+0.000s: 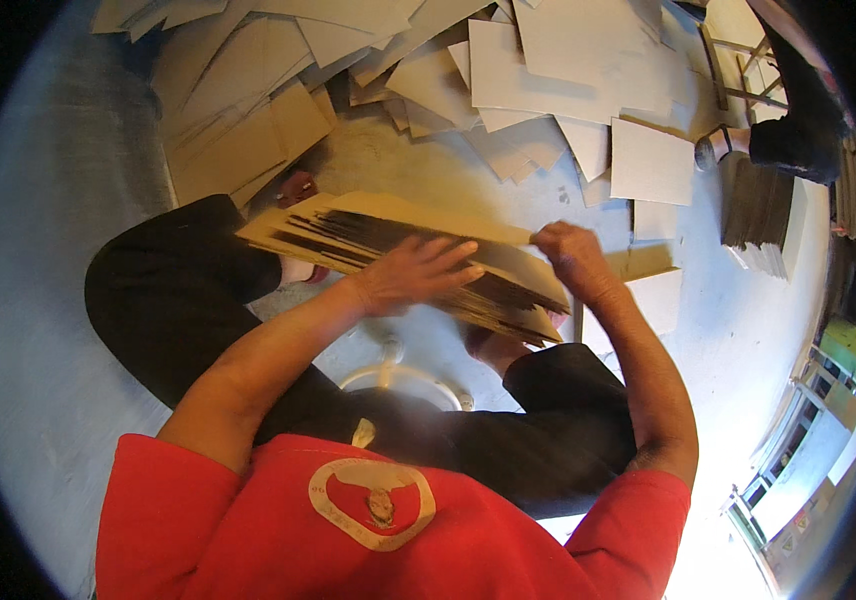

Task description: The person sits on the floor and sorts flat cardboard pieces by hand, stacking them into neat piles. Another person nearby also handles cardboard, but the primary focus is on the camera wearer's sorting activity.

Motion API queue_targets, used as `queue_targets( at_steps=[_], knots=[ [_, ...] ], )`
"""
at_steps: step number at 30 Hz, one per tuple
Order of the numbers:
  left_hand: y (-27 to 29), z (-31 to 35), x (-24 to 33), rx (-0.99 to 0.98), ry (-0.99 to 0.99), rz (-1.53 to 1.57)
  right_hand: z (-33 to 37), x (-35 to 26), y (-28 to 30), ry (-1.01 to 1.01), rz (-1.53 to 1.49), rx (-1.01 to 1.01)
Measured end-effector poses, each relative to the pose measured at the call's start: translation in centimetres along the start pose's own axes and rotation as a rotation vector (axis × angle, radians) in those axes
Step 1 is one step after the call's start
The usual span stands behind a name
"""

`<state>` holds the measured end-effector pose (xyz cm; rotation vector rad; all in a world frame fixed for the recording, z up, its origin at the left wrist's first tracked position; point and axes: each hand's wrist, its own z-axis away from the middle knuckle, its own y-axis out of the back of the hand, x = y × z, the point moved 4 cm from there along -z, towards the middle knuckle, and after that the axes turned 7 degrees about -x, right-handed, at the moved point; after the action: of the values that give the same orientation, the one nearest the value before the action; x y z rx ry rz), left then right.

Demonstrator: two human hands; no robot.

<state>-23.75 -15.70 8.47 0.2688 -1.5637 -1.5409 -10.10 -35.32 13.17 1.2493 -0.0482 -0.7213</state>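
A thick stack of cardboard sheets [378, 215] stands on edge between my legs, its many layers showing along the near side. Across the layered edges lies my left hand [420, 272], palm down with its fingers stretched out. At the stack's right end my right hand [570, 258] is closed, thumb and fingers pinching the top edge of a cardboard sheet at the far side. The lower part of the stack is partly hidden by my left hand and forearm.
Loose cardboard sheets [538, 85] lie spread over the floor ahead. To the right, a neat cardboard pile [756, 205] stands beside another person's foot [716, 146]. A wooden frame [743, 70] is at the far right. A round white rim [418, 380] shows below me.
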Motion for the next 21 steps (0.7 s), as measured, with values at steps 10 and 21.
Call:
queue_targets(
  at_steps=[10,21],
  knots=[
    [1.0,-2.1,-1.2,-0.048,0.089,-0.032,2.0,6.0,-6.2,-0.299,-0.777,0.060],
    [2.3,-3.5,-2.3,-0.016,0.133,-0.045,8.3,5.5,-17.6,-0.849,-1.882,0.616]
  ],
)
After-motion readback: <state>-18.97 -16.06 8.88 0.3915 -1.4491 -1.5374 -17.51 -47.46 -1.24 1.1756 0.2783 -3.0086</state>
